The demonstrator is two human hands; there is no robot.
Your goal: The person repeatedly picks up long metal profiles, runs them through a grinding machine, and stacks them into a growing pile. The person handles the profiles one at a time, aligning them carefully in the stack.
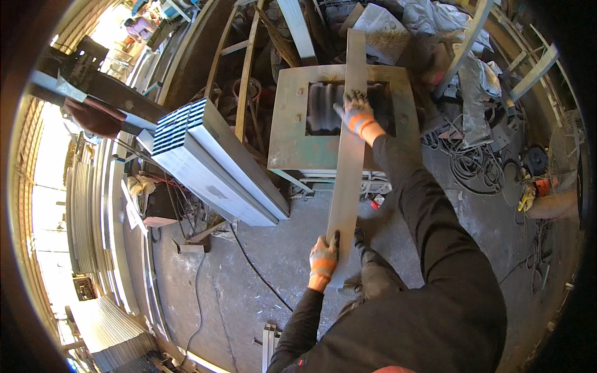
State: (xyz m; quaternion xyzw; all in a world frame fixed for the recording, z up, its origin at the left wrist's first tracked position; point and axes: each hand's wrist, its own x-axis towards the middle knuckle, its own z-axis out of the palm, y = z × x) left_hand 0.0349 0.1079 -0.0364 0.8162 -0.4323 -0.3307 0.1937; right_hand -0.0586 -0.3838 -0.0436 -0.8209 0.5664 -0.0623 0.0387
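A long flat grey metal bar [346, 168] runs from near my body across a green-brown metal machine table [298, 149]. Close to its near end, my left hand [323, 258], in a grey and orange work glove, grips the bar's left edge with the thumb on top. Farther out, my right hand [359, 114], gloved alike, lies flat on the bar with its fingers spread. Under the bar, the table top has a rectangular opening [323, 109] with a dark, ridged surface inside. What the left fingers do beneath the bar is hidden.
Left of the table leans a stack of rectangular metal tubes [217, 177]. Black cable [255, 270] crosses the concrete floor. Coiled cables [469, 168] lie to the right, near a fan [564, 140]. Scrap and a white sack [379, 31] fill the back. Another person [140, 28] is far off left.
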